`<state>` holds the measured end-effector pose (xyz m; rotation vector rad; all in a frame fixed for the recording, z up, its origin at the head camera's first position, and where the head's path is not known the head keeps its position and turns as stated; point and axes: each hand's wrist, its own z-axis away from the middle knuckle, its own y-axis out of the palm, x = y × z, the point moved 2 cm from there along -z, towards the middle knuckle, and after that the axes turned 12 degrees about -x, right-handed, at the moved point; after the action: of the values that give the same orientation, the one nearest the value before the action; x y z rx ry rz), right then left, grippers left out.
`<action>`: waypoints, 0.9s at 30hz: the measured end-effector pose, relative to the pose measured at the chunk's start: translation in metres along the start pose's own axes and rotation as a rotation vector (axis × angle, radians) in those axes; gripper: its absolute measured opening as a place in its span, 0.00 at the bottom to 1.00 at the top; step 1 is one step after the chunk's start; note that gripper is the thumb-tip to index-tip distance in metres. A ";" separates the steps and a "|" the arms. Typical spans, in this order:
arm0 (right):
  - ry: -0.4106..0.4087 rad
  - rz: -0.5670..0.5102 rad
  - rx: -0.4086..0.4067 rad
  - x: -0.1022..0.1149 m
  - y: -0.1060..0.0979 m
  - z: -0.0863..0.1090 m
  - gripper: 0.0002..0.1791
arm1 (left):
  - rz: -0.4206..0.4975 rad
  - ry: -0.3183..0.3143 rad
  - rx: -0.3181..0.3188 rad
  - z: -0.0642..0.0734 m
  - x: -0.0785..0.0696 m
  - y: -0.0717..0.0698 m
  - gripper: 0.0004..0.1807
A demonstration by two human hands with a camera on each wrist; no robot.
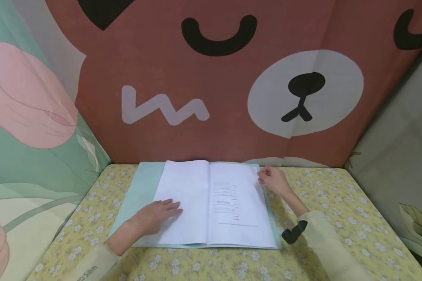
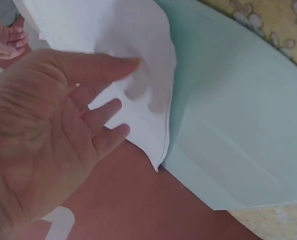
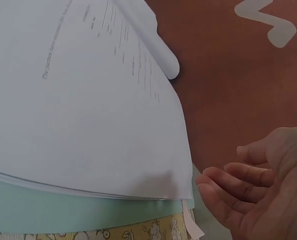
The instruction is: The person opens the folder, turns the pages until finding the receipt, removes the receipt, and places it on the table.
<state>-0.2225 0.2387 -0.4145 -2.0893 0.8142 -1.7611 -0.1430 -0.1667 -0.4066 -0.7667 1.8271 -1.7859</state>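
Observation:
A light green folder (image 1: 145, 179) lies spread on the table with white sheets in it. The left sheet (image 1: 184, 181) looks blank, while the right sheet (image 1: 247, 207) carries lines of print. Over the left sheet, my left hand (image 1: 154, 216) has its fingers extended; in the left wrist view its thumb (image 2: 121, 67) casts a shadow on the paper. My right hand (image 1: 276, 181) is at the far right corner of the printed sheet. The right wrist view shows its fingers loosely bent beside that corner, holding nothing, near a small pale pink strip (image 3: 191, 222).
A yellow flowered cloth (image 1: 320, 191) covers the table. Behind it hangs a reddish-brown curtain (image 1: 161, 144) with a bear print, and patterned fabric (image 1: 56, 168) closes off the left side. A small black device (image 1: 294, 232) sits by my right sleeve.

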 end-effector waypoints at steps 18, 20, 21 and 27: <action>-0.155 0.307 0.124 -0.022 0.023 -0.009 0.37 | 0.431 -0.157 0.179 0.003 0.009 0.014 0.51; -0.159 0.323 0.156 -0.023 0.026 -0.012 0.38 | 0.455 -0.146 0.180 0.003 0.013 0.017 0.52; -0.160 0.332 0.170 -0.024 0.027 -0.013 0.39 | 0.470 -0.145 0.180 0.003 0.015 0.018 0.52; -0.143 0.381 0.242 -0.023 0.031 -0.022 0.44 | 0.544 -0.138 0.180 0.002 0.018 0.021 0.51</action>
<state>-0.2531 0.2304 -0.4459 -1.7436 0.8442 -1.4138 -0.1563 -0.1797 -0.4270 -0.2753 1.5645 -1.4704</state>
